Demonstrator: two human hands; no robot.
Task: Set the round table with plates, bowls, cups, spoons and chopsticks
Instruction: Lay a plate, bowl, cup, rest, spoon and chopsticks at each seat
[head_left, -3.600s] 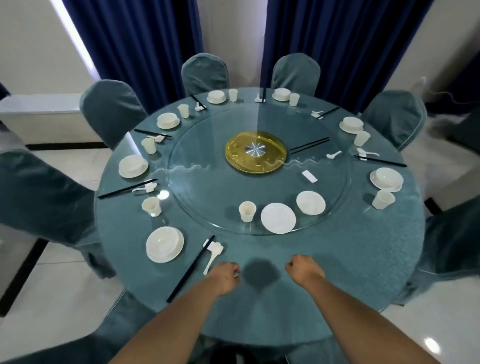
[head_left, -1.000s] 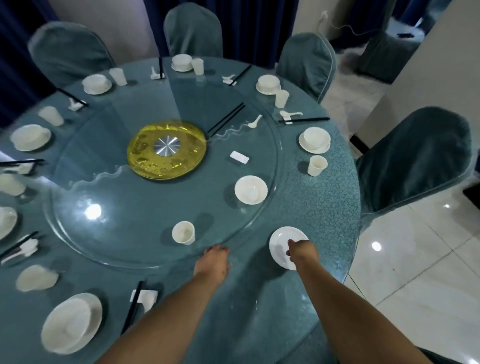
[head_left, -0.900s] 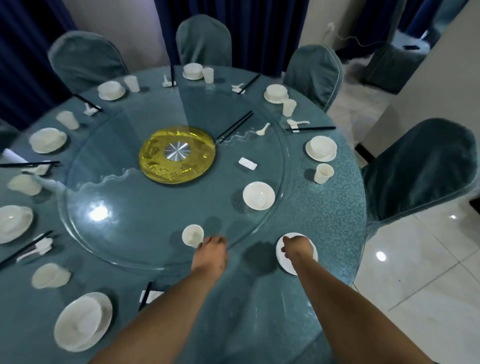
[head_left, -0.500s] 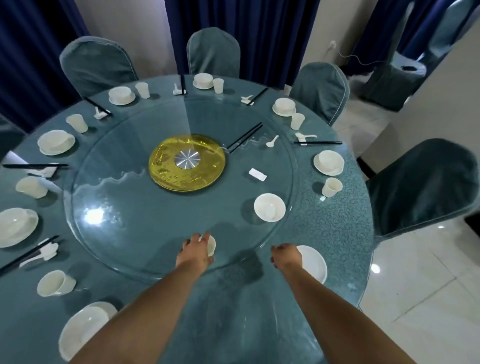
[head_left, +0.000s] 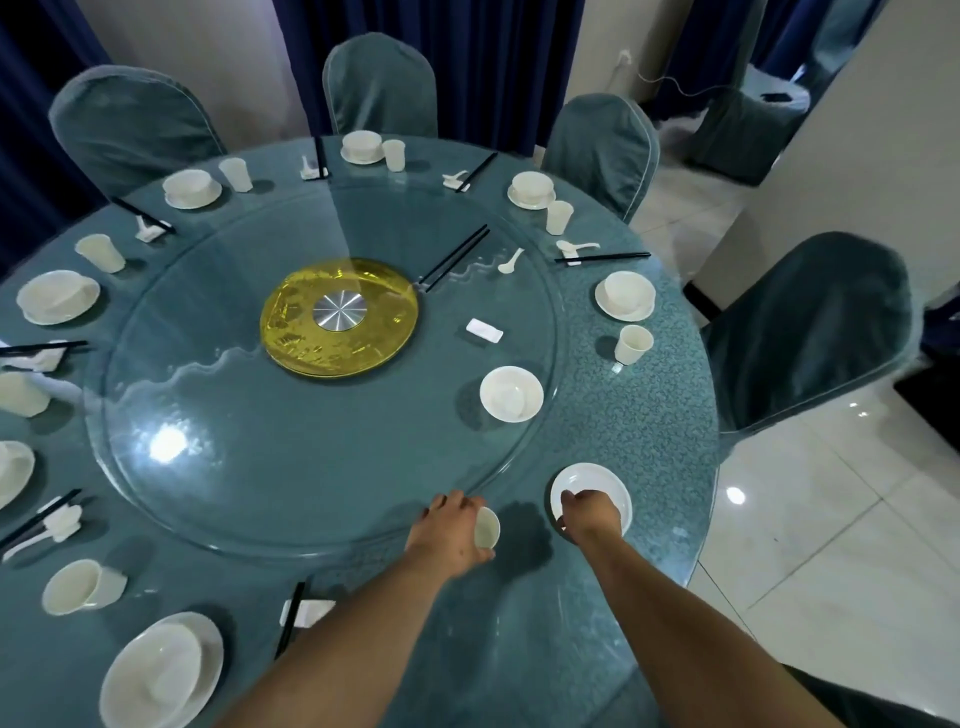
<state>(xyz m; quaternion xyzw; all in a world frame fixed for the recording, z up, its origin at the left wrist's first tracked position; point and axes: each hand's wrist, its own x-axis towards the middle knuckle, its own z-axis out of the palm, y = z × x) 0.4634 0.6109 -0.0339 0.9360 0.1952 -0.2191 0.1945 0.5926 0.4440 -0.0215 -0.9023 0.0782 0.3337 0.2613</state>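
While the left hand (head_left: 451, 530) grips a small white cup (head_left: 487, 528) round its side, the right hand (head_left: 589, 512) holds a plate (head_left: 597, 480) beneath it; both look light, smooth and breakable.

The left hand (head_left: 451, 530) holds a white cup (head_left: 487, 528) at the table's (head_left: 639, 405) six o'clock edge. The right hand (head_left: 589, 514) rests on a white plate (head_left: 592, 480) at five o'clock. A bowl (head_left: 511, 393) sits on the glass turntable (head_left: 291, 441) at four o'clock.

On the table (head_left: 649, 415), a cup (head_left: 487, 527) sits left of a plate (head_left: 589, 480); a bowl (head_left: 511, 393) lies behind.
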